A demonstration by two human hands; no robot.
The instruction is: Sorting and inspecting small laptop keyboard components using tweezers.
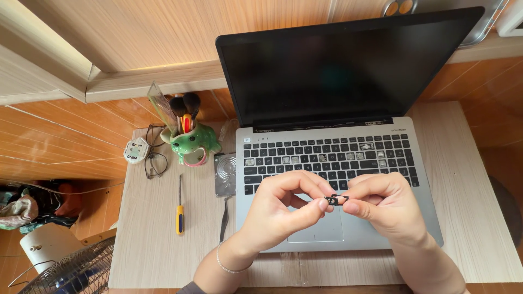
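Small black part [336,200] pinched between both hands: too small to tell shape or kind, ends covered by fingers [321,205]. Left hand [278,209] and right hand [384,204] hide strip of laptop [338,163] keyboard and most of touchpad. Forearms cut off by bottom edge. Fan [71,272] cut by bottom-left corner. Metal object [400,6] at top edge only partly in view. Desk [152,245] front edge cut off.

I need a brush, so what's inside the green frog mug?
The green frog mug holds two dark makeup brushes and a red and yellow handle; its bottom is hidden.
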